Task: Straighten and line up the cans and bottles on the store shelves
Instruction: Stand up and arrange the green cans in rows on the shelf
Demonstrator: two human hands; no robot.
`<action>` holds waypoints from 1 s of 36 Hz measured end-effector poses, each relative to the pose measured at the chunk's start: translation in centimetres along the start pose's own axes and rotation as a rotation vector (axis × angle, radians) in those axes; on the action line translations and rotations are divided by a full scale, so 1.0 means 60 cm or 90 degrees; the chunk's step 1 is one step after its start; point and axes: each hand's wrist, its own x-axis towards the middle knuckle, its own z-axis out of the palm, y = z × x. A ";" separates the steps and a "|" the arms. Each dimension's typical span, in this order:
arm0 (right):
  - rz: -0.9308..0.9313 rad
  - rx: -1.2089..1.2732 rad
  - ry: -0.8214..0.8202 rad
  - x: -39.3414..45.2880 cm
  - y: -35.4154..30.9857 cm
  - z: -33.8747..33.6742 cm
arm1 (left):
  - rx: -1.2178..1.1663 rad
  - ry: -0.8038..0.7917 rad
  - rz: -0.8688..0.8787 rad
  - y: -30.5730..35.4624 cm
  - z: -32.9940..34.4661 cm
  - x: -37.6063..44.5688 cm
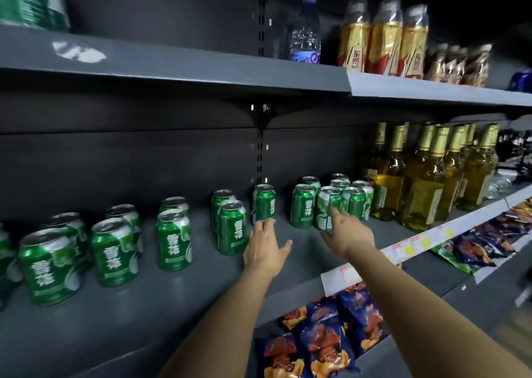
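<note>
Green cans (172, 233) stand upright in loose pairs along the middle shelf (144, 305), bunching tighter at the right. The left hand (266, 245) reaches in with fingers spread and relaxed, tips at the foot of one can (264, 202). The right hand (344, 229) touches another can (328, 208), fingers loose. Amber bottles (417, 176) crowd just right of the cans. Snack bags (331, 340) lie on the shelf below.

Right hand (344, 229) covers the lower front of a green can (328, 205); contact unclear. Rear green cans (339, 178) mostly hidden by the front row. Leftmost can (5, 259) cut by frame edge. Far-right dark items (515, 147) too blurred to identify.
</note>
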 end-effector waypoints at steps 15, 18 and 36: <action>-0.047 -0.154 0.079 0.237 -0.029 0.045 | -0.215 0.138 -0.226 0.002 0.082 0.194; -0.055 -0.169 0.078 0.259 -0.031 0.050 | -0.233 0.179 -0.264 0.000 0.084 0.216; -0.197 0.061 0.098 0.216 -0.040 0.060 | -0.153 0.191 -0.315 0.026 0.086 0.170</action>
